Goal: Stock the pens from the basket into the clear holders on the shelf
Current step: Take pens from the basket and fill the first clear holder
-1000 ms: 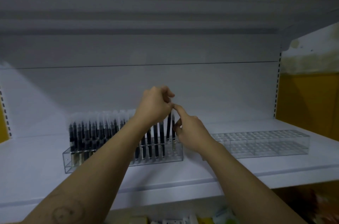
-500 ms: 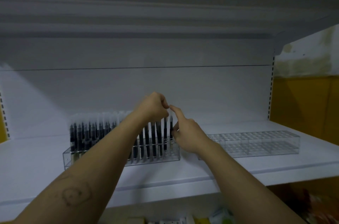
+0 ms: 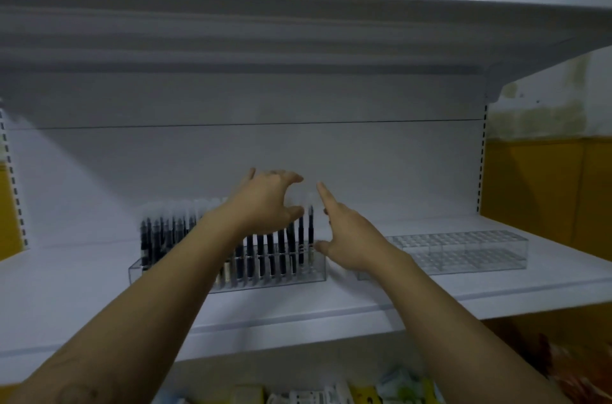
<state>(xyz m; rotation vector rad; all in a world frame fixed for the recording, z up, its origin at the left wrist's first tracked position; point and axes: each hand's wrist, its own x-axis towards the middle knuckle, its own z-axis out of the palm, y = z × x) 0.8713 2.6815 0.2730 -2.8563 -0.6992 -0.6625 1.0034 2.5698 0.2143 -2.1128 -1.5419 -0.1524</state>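
A clear holder point(image 3: 185, 274) on the white shelf point(image 3: 331, 307) carries several black pens point(image 3: 159, 234) with clear caps, standing upright in rows. My left hand point(image 3: 265, 201) hovers over the pens near the holder's right end, fingers spread and holding nothing. My right hand point(image 3: 347, 234) is just right of that end, index finger pointing up, thumb near the holder's corner, also holding nothing. A second clear holder point(image 3: 463, 249) with no pens stands to the right. The basket is out of view.
The shelf above point(image 3: 298, 6) overhangs the work area and holds wrapped items. A perforated upright point(image 3: 483, 165) marks the shelf's right end, with a yellow wall beyond. Packaged goods show on the lower shelf point(image 3: 331, 393).
Both hands pinched at the top of a pen near the holder's right end; now they have let go and opened, with the pen standing in the holder. The view tilted up slightly.
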